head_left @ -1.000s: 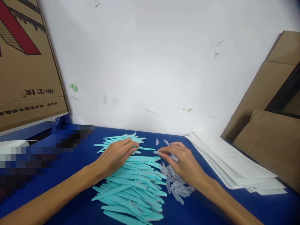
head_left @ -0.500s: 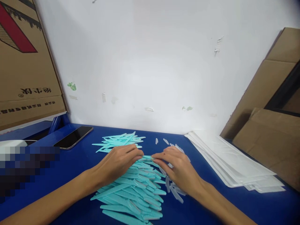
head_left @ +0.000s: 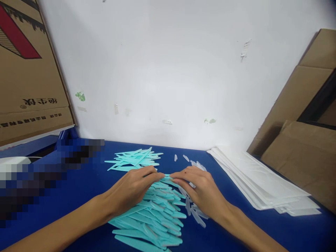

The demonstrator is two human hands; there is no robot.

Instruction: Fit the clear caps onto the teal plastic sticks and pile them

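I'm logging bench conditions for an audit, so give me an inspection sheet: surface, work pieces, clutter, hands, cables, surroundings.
Surface: blue table; an area at left is pixelated, unreadable.
Work pieces: turquoise sticks in a large near pile and a smaller far pile; translucent pieces loose to the right, some hidden by the right hand.
Clutter: white stack at right, edges uneven.
Hands: left hand and right hand pinch one stick between them.
Cables: thin line at far left, possibly a cord; too small to tell.
Surroundings: marked white wall behind; left carton; right carton.
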